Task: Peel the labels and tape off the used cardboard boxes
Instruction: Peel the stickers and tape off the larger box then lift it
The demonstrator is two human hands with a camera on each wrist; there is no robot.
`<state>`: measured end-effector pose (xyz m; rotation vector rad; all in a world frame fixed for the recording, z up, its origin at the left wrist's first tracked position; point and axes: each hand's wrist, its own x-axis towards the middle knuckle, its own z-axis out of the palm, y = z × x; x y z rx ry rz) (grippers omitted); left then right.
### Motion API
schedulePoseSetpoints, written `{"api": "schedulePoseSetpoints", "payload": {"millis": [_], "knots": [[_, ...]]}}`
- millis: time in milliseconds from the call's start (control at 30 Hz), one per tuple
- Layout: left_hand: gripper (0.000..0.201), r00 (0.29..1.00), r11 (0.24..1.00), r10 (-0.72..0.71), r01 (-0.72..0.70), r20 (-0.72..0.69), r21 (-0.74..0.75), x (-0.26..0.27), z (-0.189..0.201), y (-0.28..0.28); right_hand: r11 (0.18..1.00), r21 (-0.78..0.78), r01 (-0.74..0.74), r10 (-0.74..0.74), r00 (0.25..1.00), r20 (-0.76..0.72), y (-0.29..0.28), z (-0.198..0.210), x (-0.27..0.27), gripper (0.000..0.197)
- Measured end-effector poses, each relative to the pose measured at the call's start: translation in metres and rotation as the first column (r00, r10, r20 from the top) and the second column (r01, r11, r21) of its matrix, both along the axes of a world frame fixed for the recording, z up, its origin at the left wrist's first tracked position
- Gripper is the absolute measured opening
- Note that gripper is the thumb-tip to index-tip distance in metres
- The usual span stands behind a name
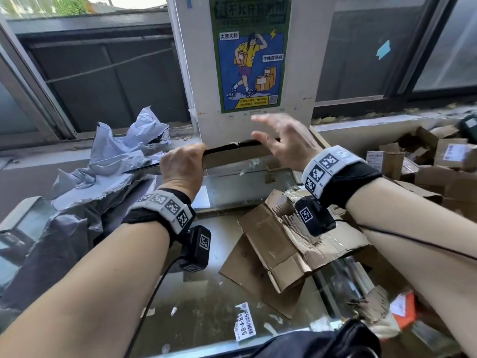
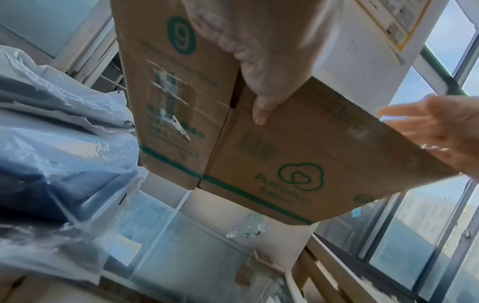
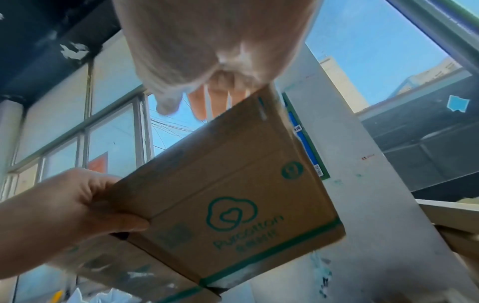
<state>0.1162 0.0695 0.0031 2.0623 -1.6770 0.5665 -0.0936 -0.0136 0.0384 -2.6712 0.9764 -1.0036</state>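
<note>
Against the white pillar (image 1: 196, 73) with its blue poster (image 1: 251, 55), above a glass-topped counter (image 1: 206, 293) strewn with torn cardboard (image 1: 289, 241) and grey mailer bags (image 1: 103, 171), you have a flattened cardboard box (image 2: 285, 155) raised at chest height. It is the task's thing, and it hangs in the air between your hands, clear of the counter. Printed green marks face down toward the wrist cameras, and a strip of clear tape residue (image 2: 168, 106) with a scrap of white label runs down the panel on your left.

Your left hand (image 1: 182, 166) grips the box's upper edge, fingers curled over the top and thumb pressed on the printed face near the centre fold. Your right hand (image 1: 281, 139) holds nothing: its fingers are spread and straight, hovering just beside the box's right end, blurred. Whether they touch the cardboard I cannot tell.

My judgement is that you are turning the box to find what is left to strip. Bring the right hand onto the far edge to steady it, rotate the taped panel toward your face, then lift a tape corner with a fingernail and pull low along the surface so the strip comes off whole instead of tearing the paper.
</note>
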Motion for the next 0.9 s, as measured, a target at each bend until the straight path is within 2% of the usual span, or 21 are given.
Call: {"api": "schedulePoseSetpoints", "payload": {"millis": [67,133,167,233,300,333,367,433,467,500,533,600,633,667,733,767,800,833,900], "knots": [[0.017,0.993,0.997,0.028,-0.036,-0.111,-0.068,0.003,0.012,0.004,0.975,-0.203,0.094,-0.053,0.979,0.198,-0.004,0.005,-0.003,0.046],[0.015,0.968,0.987,0.054,-0.089,-0.244,-0.133,0.006,0.022,0.004,0.943,-0.26,0.207,-0.11,0.933,0.341,-0.011,0.008,-0.007,0.048],[0.015,0.955,0.984,0.048,-0.096,-0.293,-0.149,0.005,0.026,0.004,0.946,-0.234,0.225,-0.127,0.919,0.372,-0.012,0.008,-0.008,0.055],[0.019,0.926,0.981,0.034,-0.102,-0.377,-0.162,0.003,0.03,0.0,0.977,-0.064,0.204,-0.153,0.876,0.458,-0.011,0.008,-0.007,0.074],[0.026,0.854,0.977,-0.003,-0.108,-0.521,-0.183,0.001,0.032,-0.005,0.958,0.241,0.155,-0.265,0.798,0.541,-0.007,0.011,-0.01,0.087],[0.027,0.785,0.972,-0.048,-0.105,-0.618,-0.208,0.003,0.031,-0.01,0.903,0.408,0.137,-0.353,0.777,0.521,-0.008,0.01,-0.014,0.091],[0.025,0.677,0.967,-0.107,-0.099,-0.728,-0.233,0.004,0.029,-0.014,0.819,0.554,0.149,-0.445,0.773,0.451,-0.013,0.006,-0.02,0.098],[0.02,0.36,0.952,-0.239,-0.096,-0.902,-0.291,0.005,0.029,-0.019,0.643,0.739,0.2,-0.579,0.759,0.298,-0.018,-0.001,-0.031,0.122],[0.022,0.218,0.946,-0.283,-0.099,-0.934,-0.309,0.005,0.028,-0.021,0.587,0.789,0.182,-0.607,0.743,0.281,-0.019,-0.004,-0.035,0.134],[0.023,0.117,0.949,-0.292,-0.087,-0.949,-0.303,0.004,0.028,-0.024,0.561,0.817,0.134,-0.614,0.73,0.302,-0.018,-0.005,-0.039,0.136],[0.023,0.059,0.961,-0.27,-0.046,-0.961,-0.272,0.005,0.027,-0.026,0.546,0.834,0.078,-0.611,0.719,0.332,-0.017,-0.006,-0.043,0.125],[0.017,-0.004,0.976,-0.185,0.114,-0.983,-0.184,0.003,0.025,-0.027,0.522,0.849,-0.085,-0.587,0.686,0.43,-0.013,-0.008,-0.052,0.075],[0.013,-0.025,0.969,-0.135,0.203,-0.991,-0.137,0.0,0.023,-0.025,0.475,0.861,-0.18,-0.584,0.668,0.462,-0.01,-0.01,-0.058,0.057],[0.011,-0.025,0.956,-0.093,0.275,-0.995,-0.097,-0.003,0.019,-0.024,0.4,0.873,-0.279,-0.587,0.654,0.477,-0.008,-0.013,-0.065,0.05],[0.012,-0.004,0.939,-0.043,0.342,-0.999,-0.041,-0.01,0.011,-0.024,0.279,0.876,-0.394,-0.61,0.632,0.478,-0.003,-0.024,-0.076,0.049],[0.018,0.019,0.939,-0.033,0.344,-0.999,-0.024,-0.014,0.006,-0.026,0.267,0.874,-0.407,-0.619,0.623,0.479,-0.001,-0.028,-0.08,0.048],[0.029,0.078,0.945,-0.033,0.327,-0.996,-0.006,-0.017,-0.001,-0.032,0.269,0.873,-0.407,-0.654,0.587,0.476,0.0,-0.033,-0.084,0.047],[0.045,0.168,0.952,-0.033,0.304,-0.985,0.02,-0.02,-0.007,-0.037,0.275,0.877,-0.394,-0.691,0.553,0.466,0.004,-0.036,-0.086,0.045],[0.087,0.397,0.964,0.048,0.221,-0.917,0.146,-0.027,-0.022,-0.049,0.281,0.895,-0.346,-0.778,0.465,0.423,0.005,-0.05,-0.091,0.036]]}}
